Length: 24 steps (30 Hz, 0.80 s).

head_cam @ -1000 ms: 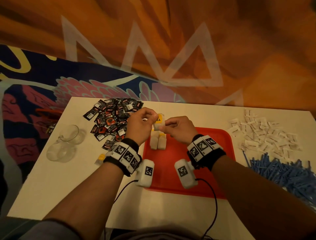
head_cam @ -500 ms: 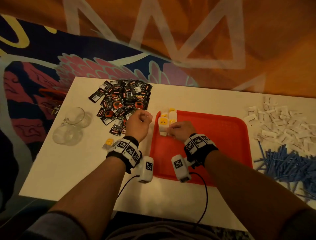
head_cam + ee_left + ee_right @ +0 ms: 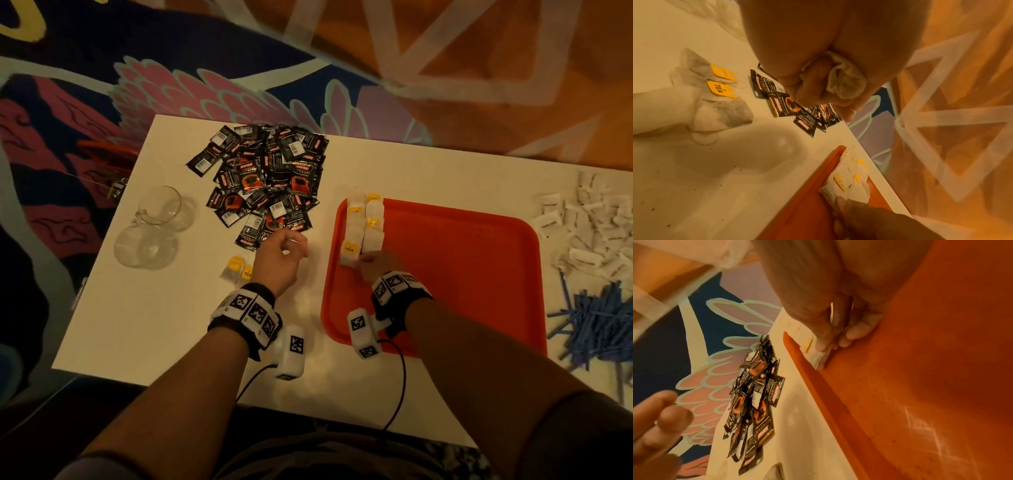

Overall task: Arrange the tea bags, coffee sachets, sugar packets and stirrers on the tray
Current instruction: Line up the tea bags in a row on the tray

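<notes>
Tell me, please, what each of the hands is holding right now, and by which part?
The left hand has a crumpled tea bag balled in its curled fingers. The right hand pinches the near end of the nearest tea bag in the row on the tray.

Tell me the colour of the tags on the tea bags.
Yellow tags, black "TEA" lettering; clearest in the left wrist view.
</notes>
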Each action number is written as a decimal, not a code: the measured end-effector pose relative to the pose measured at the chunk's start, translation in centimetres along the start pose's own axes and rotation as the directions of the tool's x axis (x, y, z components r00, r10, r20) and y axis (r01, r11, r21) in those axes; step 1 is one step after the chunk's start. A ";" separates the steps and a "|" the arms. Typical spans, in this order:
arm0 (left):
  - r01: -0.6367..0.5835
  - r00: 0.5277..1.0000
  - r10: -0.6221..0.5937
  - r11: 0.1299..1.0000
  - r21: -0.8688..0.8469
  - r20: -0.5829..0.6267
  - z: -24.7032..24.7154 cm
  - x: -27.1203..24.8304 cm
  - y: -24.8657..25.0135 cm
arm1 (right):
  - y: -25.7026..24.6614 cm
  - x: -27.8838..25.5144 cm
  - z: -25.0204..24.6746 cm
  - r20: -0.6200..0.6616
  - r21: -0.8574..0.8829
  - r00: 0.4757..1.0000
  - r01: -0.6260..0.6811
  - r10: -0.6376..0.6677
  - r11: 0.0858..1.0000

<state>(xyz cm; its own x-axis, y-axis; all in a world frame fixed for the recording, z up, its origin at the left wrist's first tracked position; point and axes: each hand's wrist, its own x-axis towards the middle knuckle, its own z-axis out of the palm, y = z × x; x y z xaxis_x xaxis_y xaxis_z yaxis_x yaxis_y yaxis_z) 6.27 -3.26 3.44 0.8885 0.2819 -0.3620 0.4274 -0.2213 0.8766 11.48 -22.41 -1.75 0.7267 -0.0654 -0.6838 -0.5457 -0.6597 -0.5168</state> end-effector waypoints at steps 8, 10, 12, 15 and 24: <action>0.017 1.000 -0.017 1.000 -0.004 0.008 -0.5 0.2 -0.2 | -0.5 -0.3 0.1 -0.109 -0.079 0.993 -0.048 0.039 0.996; 0.044 0.999 -0.043 0.998 -0.037 0.016 -0.3 0.3 0.0 | -0.7 -0.5 0.0 -0.108 -0.098 0.993 -0.053 0.042 0.994; 0.090 0.996 -0.088 0.993 -0.073 0.035 0.0 0.4 0.3 | -0.6 -0.7 -0.2 -0.107 -0.122 0.993 -0.055 0.042 0.991; 0.149 0.988 -0.143 0.979 -0.137 0.056 0.3 0.5 0.9 | -0.5 -1.0 -0.9 -0.096 -0.068 0.994 -0.054 0.047 0.996; 0.307 0.947 -0.245 0.881 -0.360 0.209 2.4 0.8 4.8 | -3.3 -5.7 -5.5 -0.073 0.079 0.848 0.530 -0.525 0.844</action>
<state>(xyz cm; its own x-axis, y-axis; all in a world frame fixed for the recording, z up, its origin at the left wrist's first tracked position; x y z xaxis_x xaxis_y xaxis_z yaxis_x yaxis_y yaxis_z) 9.38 -6.31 6.62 0.7714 0.1261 -0.6238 0.5894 0.2279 0.7750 11.44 -23.93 6.67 0.9333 0.2364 -0.2704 -0.1084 -0.5323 -0.8396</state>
